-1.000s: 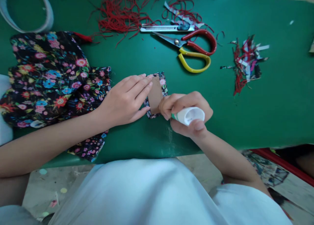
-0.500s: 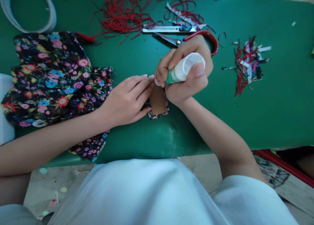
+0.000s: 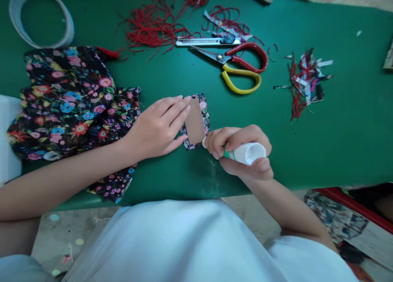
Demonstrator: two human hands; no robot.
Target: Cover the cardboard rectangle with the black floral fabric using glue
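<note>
A small brown cardboard rectangle (image 3: 195, 124) lies on a slightly larger piece of black floral fabric (image 3: 203, 105) on the green table. My left hand (image 3: 161, 124) rests flat over the left edge of both, fingers stretched out. Wrapped in the fingers of my right hand (image 3: 242, 148) is a white glue bottle (image 3: 250, 153) with a green band, its hollow base facing up toward me. The bottle's white tip points left, near the lower right corner of the fabric piece; whether it touches is unclear.
Red-and-yellow-handled scissors (image 3: 236, 62) and a utility knife (image 3: 208, 41) lie beyond my hands. Red cord (image 3: 150, 26) is heaped behind them, scraps (image 3: 307, 83) to the right. Floral cloth (image 3: 67, 101), a tape roll (image 3: 66, 28) and a white container (image 3: 9, 138) are left.
My right hand has moved with the glue bottle from the top of the cardboard down to its lower right corner, uncovering the scissors' yellow handle. My left hand has stayed nearly in place.
</note>
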